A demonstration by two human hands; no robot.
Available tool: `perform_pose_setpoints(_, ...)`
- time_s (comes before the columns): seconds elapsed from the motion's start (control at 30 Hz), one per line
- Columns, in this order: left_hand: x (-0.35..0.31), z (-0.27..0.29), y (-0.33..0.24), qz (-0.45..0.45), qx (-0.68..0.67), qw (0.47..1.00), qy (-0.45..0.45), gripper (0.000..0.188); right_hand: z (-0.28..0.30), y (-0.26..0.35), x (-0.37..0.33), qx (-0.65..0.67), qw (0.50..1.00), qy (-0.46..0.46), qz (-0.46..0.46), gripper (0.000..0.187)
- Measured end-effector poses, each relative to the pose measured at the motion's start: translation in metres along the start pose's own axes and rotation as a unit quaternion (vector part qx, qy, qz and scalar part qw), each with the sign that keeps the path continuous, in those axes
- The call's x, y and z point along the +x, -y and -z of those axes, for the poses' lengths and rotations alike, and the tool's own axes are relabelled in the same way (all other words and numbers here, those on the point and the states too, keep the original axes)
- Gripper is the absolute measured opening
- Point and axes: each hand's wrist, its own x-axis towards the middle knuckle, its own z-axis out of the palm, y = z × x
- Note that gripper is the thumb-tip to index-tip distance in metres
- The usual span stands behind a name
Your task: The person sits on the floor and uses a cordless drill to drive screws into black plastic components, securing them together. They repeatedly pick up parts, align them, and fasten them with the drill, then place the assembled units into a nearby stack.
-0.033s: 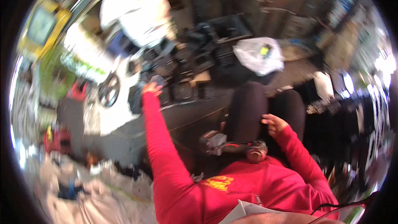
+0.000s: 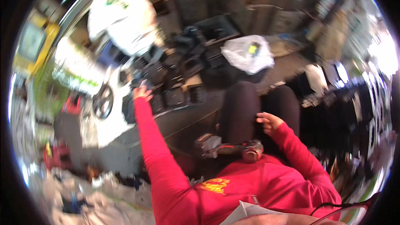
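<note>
Barely shifting, still reaching with left hand beside dark blocks; can't tell if pinching anything. Keeping right hand loosely spread over trousers, uninvolved.

From afar I see parts clustered left of the frame's upper centre, a wheel to their left and a bag to their right.

A black, round, spoked wheel rests by a bright white sheet. Beyond the wheel bulges a large white sack with green marks; just left, a small red object, blurred; farther up-left, a yellow-framed panel; well right, a crumpled white plastic bag; nearer, heaped beige cloth.
</note>
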Motion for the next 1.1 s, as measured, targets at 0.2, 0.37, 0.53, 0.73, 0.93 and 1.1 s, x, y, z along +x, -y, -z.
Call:
perform_pose_setpoints(0.2, -0.054, -0.17, -0.038, -0.087, 0.042, 0.97, 0.223, 0.053, -0.006, 0.006, -0.02, -0.073, 0.994, 0.044, 0.072, 0.031)
perform_pose_setpoints(0.37, -0.197, -0.331, 0.021, -0.331, 0.105, 0.81, 0.473, 0.036, 0.01, 0.066, -0.085, -0.221, 0.867, -0.072, 0.442, 0.023)
perform_pose_setpoints(0.53, -0.232, -0.354, 0.044, -0.649, 0.293, 0.619, 0.33, 0.019, 0.088, 0.117, -0.233, -0.436, 0.437, -0.442, 0.651, 0.014)
perform_pose_setpoints(0.73, -0.221, -0.366, 0.054, -0.619, 0.349, 0.626, 0.321, 0.021, 0.193, 0.184, -0.313, -0.586, 0.317, -0.642, 0.379, 0.029)
perform_pose_setpoints(0.93, -0.231, -0.367, 0.054, -0.615, 0.351, 0.631, 0.317, 0.02, 0.259, 0.283, -0.292, -0.643, 0.471, -0.601, 0.054, 0.03)
perform_pose_setpoints(1.1, -0.234, -0.359, 0.05, -0.618, 0.354, 0.636, 0.298, 0.02, 0.262, 0.291, -0.272, -0.679, 0.426, -0.598, -0.001, 0.028)
